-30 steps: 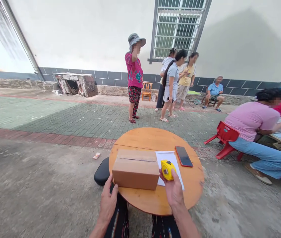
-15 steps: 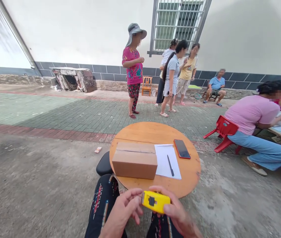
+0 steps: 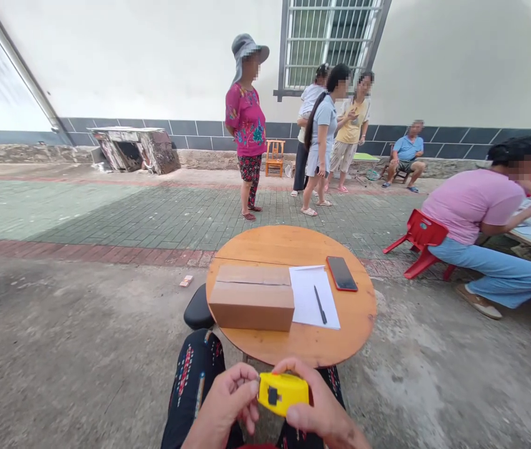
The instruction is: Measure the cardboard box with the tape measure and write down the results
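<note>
A yellow tape measure (image 3: 288, 391) with a black lock button is held above my lap, just below the near edge of the table. My right hand (image 3: 321, 405) grips its case from the right, thumb below and fingers over the top. At the case's left end, my left hand (image 3: 228, 399) pinches the tape's tip between thumb and forefinger. Beyond both hands, a closed cardboard box (image 3: 252, 308) lies on the round wooden table (image 3: 288, 240). Right of the box is a sheet of white paper (image 3: 303, 296) with a black pen (image 3: 320, 304) on it.
A red-edged phone (image 3: 341, 273) lies at the table's right side. A black seat (image 3: 198, 310) is by its left edge. Several people stand or sit beyond; one in pink (image 3: 478, 199) sits on a red chair (image 3: 422, 231) at another table.
Both hands have shifted slightly left and down with the tape measure. The standing person in the hat has lowered an arm behind their back. The view has tilted slightly.
</note>
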